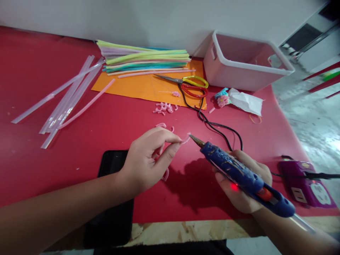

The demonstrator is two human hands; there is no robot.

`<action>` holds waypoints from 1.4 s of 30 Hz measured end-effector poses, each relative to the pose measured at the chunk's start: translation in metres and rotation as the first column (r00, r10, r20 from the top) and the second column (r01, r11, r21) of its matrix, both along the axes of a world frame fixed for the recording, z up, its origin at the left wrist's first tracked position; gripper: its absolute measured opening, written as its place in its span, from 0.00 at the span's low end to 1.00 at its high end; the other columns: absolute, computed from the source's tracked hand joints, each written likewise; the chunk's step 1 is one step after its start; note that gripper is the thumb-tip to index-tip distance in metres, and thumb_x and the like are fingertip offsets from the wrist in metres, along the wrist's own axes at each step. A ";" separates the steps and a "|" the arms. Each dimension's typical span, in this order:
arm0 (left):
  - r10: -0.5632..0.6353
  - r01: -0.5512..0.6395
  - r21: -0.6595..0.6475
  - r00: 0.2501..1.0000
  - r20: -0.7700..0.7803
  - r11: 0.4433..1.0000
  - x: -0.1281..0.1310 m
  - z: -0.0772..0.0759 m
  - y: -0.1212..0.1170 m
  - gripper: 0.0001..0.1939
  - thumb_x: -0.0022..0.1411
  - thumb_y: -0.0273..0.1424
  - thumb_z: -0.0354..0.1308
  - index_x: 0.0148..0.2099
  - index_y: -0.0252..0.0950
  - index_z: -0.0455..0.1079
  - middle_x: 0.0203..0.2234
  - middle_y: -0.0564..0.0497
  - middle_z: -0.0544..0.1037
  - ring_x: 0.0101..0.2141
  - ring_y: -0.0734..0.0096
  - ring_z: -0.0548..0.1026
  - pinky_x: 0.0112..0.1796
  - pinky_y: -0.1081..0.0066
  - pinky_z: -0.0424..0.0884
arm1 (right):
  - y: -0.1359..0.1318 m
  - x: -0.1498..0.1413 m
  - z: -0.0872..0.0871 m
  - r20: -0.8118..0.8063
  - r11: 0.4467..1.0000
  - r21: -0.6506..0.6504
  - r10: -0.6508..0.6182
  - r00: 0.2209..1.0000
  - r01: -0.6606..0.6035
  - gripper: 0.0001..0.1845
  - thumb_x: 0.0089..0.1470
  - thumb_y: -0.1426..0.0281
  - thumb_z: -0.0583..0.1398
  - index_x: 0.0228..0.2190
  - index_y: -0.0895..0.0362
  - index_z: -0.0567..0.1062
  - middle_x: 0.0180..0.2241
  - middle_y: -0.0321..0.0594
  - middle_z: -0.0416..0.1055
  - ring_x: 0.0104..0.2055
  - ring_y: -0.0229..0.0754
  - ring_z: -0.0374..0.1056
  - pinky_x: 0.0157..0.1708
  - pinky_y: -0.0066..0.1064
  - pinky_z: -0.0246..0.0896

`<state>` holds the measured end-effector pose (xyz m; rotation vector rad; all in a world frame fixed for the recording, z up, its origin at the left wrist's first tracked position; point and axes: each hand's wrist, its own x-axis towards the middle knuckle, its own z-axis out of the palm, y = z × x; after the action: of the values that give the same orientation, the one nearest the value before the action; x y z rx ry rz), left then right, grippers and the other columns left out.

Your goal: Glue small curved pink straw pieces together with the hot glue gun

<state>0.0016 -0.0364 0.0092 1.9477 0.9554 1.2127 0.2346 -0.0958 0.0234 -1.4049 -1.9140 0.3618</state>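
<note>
Between thumb and forefinger, my left hand (148, 161) pinches a short pink pipe cleaner piece (186, 138). My right hand (245, 180) is wrapped round a blue hot glue gun (233, 170), its red light lit and a clear glue stick poking out of the back. The gun's metal nozzle is at the free end of the pink piece; whether they touch I cannot tell. Just beyond my left hand lie several curled pink pieces (164, 108). A black phone (114, 205) lies partly under my left wrist.
Clear glue sticks (73, 95) lie at the left. Coloured pipe cleaners (146, 58) and scissors (191, 85) rest on orange card (143, 90). A pink bin (239, 72), a small flower bundle (223, 98) and a purple power strip (305, 184) are at the right. A black cord (212, 124) crosses the red table.
</note>
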 end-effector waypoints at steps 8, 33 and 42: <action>0.007 -0.007 0.001 1.000 -0.003 1.000 0.000 0.000 0.000 0.05 0.69 0.23 0.57 0.41 0.36 0.74 0.31 0.51 0.79 0.35 0.71 0.76 0.42 0.68 0.71 | 0.002 0.003 0.001 0.030 0.999 0.015 0.052 0.998 -0.053 0.08 0.51 0.74 0.61 0.27 0.51 0.66 0.20 0.29 0.70 0.17 0.35 0.65 0.18 0.27 0.61; -0.028 0.035 -0.177 0.999 0.043 0.984 0.001 -0.001 -0.001 0.04 0.68 0.27 0.59 0.40 0.37 0.75 0.29 0.51 0.78 0.33 0.71 0.77 0.31 0.74 0.72 | 0.004 0.000 0.000 0.048 0.995 0.087 0.043 0.998 -0.047 0.08 0.51 0.75 0.61 0.29 0.50 0.67 0.20 0.26 0.69 0.16 0.34 0.64 0.17 0.25 0.61; 0.022 0.038 -0.334 0.985 0.173 0.942 0.004 0.001 0.000 0.02 0.64 0.30 0.63 0.36 0.40 0.75 0.26 0.52 0.77 0.26 0.71 0.77 0.23 0.76 0.73 | 0.003 0.005 -0.002 0.049 0.998 0.043 0.052 0.997 -0.054 0.09 0.49 0.76 0.61 0.31 0.50 0.70 0.21 0.29 0.71 0.17 0.36 0.66 0.17 0.28 0.62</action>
<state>0.0051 -0.0365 0.0107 1.5502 0.9889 1.1113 0.2396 -0.0933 0.0213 -1.3478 -1.9894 0.3118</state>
